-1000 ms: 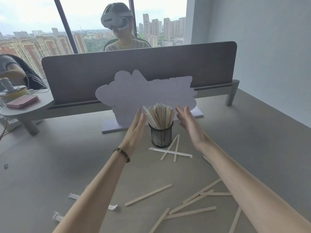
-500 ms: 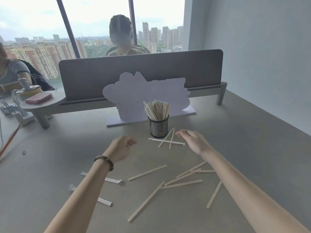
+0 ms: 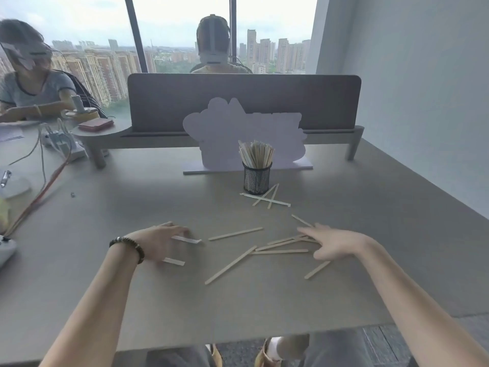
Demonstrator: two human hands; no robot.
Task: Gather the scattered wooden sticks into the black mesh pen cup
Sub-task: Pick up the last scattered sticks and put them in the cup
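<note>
Head: longest stick (image 3: 230, 265) diagonal, near-left to far-right

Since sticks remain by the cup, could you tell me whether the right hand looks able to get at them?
Probably yes: the right hand lies open on the nearer pile, and only bare table separates it from the sticks beside the cup.

Left hand (image 3: 158, 241) flat, palm down; right hand (image 3: 334, 243) fingers spread, seemingly relaxed.
</note>
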